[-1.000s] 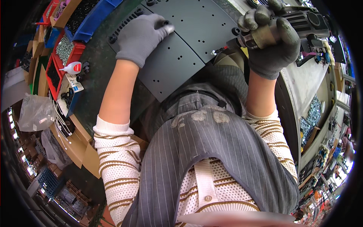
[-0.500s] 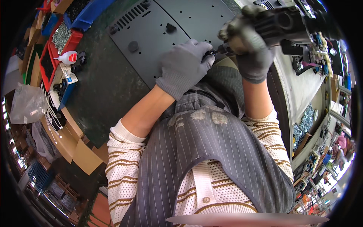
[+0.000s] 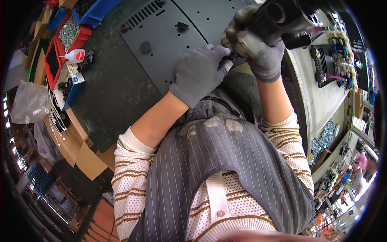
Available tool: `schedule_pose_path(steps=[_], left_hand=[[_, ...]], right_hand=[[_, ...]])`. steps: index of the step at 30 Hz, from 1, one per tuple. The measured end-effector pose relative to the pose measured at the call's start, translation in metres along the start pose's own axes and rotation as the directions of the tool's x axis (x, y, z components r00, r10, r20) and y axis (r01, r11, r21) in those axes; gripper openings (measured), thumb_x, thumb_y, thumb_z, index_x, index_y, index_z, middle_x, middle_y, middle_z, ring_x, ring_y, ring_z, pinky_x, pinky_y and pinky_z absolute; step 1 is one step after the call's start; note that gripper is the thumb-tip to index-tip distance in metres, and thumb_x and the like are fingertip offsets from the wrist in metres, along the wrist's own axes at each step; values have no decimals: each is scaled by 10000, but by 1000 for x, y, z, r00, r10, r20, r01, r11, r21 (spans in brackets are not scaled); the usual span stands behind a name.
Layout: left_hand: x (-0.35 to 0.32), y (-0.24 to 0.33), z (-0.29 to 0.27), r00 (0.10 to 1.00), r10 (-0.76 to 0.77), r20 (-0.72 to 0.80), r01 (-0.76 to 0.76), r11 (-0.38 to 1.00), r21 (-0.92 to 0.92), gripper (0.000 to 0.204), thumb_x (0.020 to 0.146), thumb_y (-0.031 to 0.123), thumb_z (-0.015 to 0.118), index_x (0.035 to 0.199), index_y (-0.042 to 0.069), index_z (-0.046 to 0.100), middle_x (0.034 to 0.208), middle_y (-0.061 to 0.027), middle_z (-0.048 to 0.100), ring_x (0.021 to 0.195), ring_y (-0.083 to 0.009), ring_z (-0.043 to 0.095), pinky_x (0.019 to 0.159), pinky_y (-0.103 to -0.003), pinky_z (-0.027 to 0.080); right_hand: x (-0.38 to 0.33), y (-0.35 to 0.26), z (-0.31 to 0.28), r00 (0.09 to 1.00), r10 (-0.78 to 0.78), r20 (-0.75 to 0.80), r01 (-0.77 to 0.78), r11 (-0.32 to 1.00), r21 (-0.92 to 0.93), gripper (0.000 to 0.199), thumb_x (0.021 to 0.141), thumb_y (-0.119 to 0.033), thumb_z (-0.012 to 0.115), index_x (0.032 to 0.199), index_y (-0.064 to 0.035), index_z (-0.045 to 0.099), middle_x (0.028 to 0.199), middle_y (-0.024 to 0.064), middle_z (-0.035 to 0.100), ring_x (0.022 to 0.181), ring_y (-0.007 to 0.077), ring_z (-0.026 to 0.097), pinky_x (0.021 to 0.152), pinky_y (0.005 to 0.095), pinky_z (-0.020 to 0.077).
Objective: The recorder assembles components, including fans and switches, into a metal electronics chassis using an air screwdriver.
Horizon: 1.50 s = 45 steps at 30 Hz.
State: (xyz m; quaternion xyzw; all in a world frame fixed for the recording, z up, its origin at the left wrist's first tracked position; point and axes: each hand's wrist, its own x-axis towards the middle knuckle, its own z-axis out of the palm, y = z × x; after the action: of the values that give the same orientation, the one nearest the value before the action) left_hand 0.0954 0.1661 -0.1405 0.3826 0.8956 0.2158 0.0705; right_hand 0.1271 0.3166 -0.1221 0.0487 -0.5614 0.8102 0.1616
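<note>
A dark grey metal panel [image 3: 166, 60] with holes, vent slots and round black feet lies flat on the bench. My left hand [image 3: 199, 74], in a grey glove, rests at the panel's near edge. Its thumb and forefinger pinch a small black piece [image 3: 230, 56], mostly hidden by the fingers. Close beside it, my right hand [image 3: 260, 52] in a stained grey glove is wrapped round a black power screwdriver [image 3: 278, 20]. The tool's front end points toward the pinched piece. Fingers cover its tip, so contact cannot be made out.
Left on the dark bench [image 3: 107, 88] are a red bin of screws [image 3: 69, 34], a blue bin [image 3: 94, 14], a small white bottle [image 3: 75, 55] and a clear plastic bag [image 3: 30, 103]. At right, black parts [image 3: 322, 64] with wiring lie on a grey surface [image 3: 318, 103].
My right hand has moved left with the power screwdriver, closer to my left hand. The left hand stays nearly in place, still pinching the small piece.
</note>
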Motion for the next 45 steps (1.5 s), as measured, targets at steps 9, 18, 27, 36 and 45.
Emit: schedule_pose_path(steps=[9,18,27,36,45], left_hand=[[12,-31,-23,947,-286,145,270,465,-843,259,887,175,497,1110,43,502,812,-58,588,640,-117,513,528,-271,465],[-16,-62,-20,918,36,396,301,-712,-634,249,965,171,467,1145,9,524,816,-48,562,554,-58,402,371,-152,321],[-24,-67,-21,924,-123,362,182,-692,-698,219,947,118,491,1137,33,561,920,-66,546,608,-54,418,404,-142,321],[-27,-62,-20,921,-63,384,237,-692,-682,202,945,94,486,1120,34,565,956,-93,598,612,-58,438,410,-142,327],[-26,-54,-22,936,114,332,292,-780,-553,228,965,184,485,1133,42,544,869,-48,585,549,-40,399,395,-136,315]], right_hand=[[11,-17,8,998,23,-60,-29,996,-90,471,698,-75,689,1122,-29,489,817,76,586,702,155,585,623,297,489],[68,8,23,592,-806,16,233,190,954,487,787,-25,540,1260,-63,432,1174,117,493,872,244,598,656,440,552],[17,-36,75,925,-376,-64,340,739,582,457,798,-20,523,1240,-28,407,1165,132,474,875,249,606,659,440,564],[26,-35,88,932,-339,-125,336,685,646,462,796,-1,527,1233,-19,378,1138,140,477,873,255,614,661,433,573],[23,-31,82,897,-437,-58,391,727,565,459,834,-16,496,1279,-40,381,1173,129,470,863,238,606,712,433,553]])
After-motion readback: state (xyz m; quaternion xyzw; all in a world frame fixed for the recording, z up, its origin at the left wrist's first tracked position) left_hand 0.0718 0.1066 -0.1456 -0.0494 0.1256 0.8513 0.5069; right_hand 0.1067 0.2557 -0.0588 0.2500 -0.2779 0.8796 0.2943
